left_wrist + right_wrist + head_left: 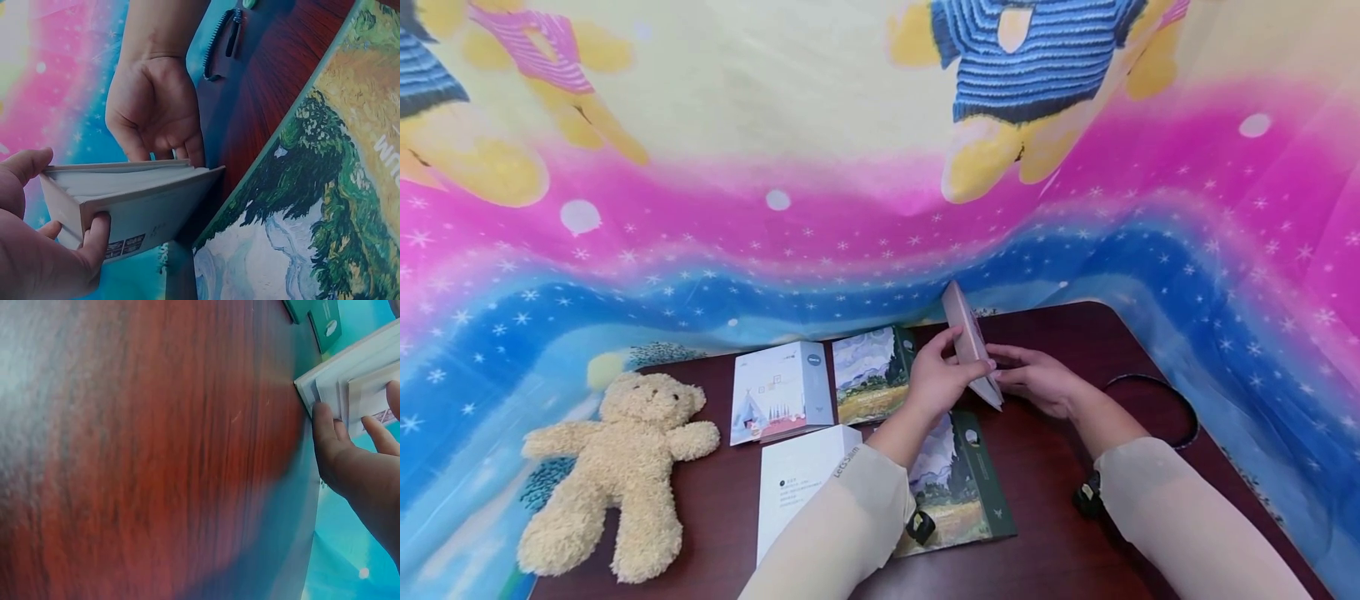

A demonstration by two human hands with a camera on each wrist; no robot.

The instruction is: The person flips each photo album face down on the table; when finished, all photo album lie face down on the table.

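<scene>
A thin hardcover book stands tilted over the back of the dark table. My left hand pinches it at the spine, thumb on one cover and fingers on the other. In the left wrist view the covers of the book stand a little apart, with white pages between them. My right hand is at the side away from the spine, its fingers spread and fairly straight. Seen from the right wrist, the fingertips of that hand touch the edge of the pages and cover.
A beige teddy bear lies at the left. Beside it are a book with a tent picture, a white book with text and two landscape-painting books, one behind, one in front. A black cord loop lies right.
</scene>
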